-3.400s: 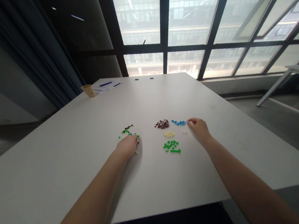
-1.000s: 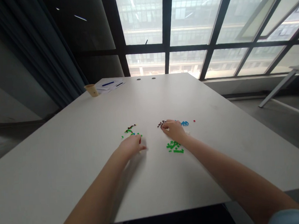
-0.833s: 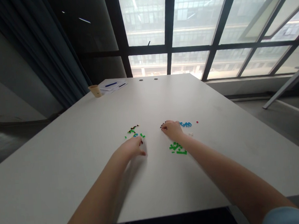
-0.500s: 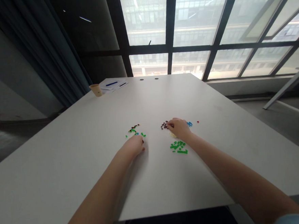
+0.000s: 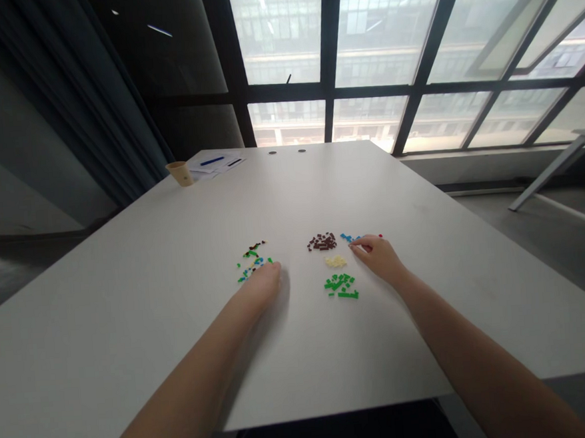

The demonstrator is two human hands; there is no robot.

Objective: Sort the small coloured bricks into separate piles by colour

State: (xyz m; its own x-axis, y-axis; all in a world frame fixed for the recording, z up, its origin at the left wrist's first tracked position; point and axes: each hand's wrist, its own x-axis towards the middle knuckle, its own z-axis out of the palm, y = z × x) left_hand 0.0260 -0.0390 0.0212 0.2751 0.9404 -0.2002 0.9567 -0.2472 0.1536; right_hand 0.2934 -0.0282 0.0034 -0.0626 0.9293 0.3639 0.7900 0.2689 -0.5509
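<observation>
Daylight comes in through the tall windows [image 5: 280, 40] at the far end, their panes washed nearly white, while the curtain [image 5: 62, 81] and dark panel [image 5: 172, 67] at left sit in dimness, the panel catching a pale streak of glare. The white table [image 5: 315, 191] greys toward its near edge, with a soft shadow beside the left forearm [image 5: 208, 378]. Wide-angle distortion stretches the picture's edges, and the small pieces [image 5: 323, 245] lack fine detail.

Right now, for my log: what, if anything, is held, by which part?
Cannot tell: left hand hides its grip; at right hand, it's too small.
</observation>
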